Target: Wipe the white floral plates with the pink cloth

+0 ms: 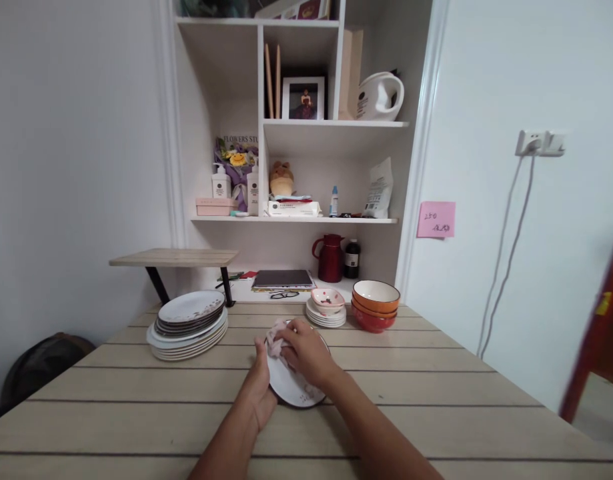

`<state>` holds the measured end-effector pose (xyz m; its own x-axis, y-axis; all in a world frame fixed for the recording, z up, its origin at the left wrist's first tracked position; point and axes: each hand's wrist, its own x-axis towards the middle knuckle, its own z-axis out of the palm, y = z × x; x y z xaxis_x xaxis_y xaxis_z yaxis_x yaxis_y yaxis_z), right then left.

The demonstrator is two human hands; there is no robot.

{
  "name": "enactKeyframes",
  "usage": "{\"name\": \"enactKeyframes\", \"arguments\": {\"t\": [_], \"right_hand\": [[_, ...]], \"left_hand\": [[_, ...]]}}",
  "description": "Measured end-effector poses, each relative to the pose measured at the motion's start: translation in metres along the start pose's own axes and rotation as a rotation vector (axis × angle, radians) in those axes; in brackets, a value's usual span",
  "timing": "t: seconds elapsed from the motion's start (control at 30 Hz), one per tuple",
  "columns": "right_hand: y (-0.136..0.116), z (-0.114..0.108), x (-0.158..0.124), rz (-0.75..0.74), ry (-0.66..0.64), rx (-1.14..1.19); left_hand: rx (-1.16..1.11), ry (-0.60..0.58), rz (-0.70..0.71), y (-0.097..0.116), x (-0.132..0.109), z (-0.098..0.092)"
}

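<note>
A white plate [292,388] with a dark rim is held tilted just above the wooden table [436,407], near its middle. My left hand [260,390] grips the plate's left edge from below, fingers closed on the rim. My right hand [306,352] lies on the plate's upper face, closed on a pinkish cloth [276,335] that is pressed against the plate. Part of the plate is hidden under my right hand.
A stack of plates [189,325] sits at the table's back left. Small white plates with a patterned bowl [327,308] and stacked orange bowls [375,305] stand at the back. Behind are a small wooden riser [176,258], shelves, a red jug [330,257] and a dark bottle.
</note>
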<state>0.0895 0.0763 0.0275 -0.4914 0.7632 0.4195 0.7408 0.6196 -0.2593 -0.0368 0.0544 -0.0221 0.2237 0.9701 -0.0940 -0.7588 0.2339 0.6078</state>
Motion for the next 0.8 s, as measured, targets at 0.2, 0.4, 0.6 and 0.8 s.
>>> {"name": "enactKeyframes", "arguments": {"t": [0.2,0.4,0.6,0.8], "right_hand": [[0.022,-0.009,-0.004,0.262,0.035,-0.137],[0.025,-0.019,-0.013,0.426,-0.11,-0.248],[0.015,-0.031,-0.024,0.357,-0.322,-0.251],[-0.007,-0.028,-0.035,0.013,-0.365,-0.115]], "left_hand": [[0.006,0.022,-0.042,-0.001,0.003,-0.004],[-0.002,0.093,0.035,-0.002,0.003,-0.003],[-0.025,0.122,0.068,-0.004,0.001,-0.002],[-0.021,-0.016,0.041,-0.002,0.003,-0.006]]}}
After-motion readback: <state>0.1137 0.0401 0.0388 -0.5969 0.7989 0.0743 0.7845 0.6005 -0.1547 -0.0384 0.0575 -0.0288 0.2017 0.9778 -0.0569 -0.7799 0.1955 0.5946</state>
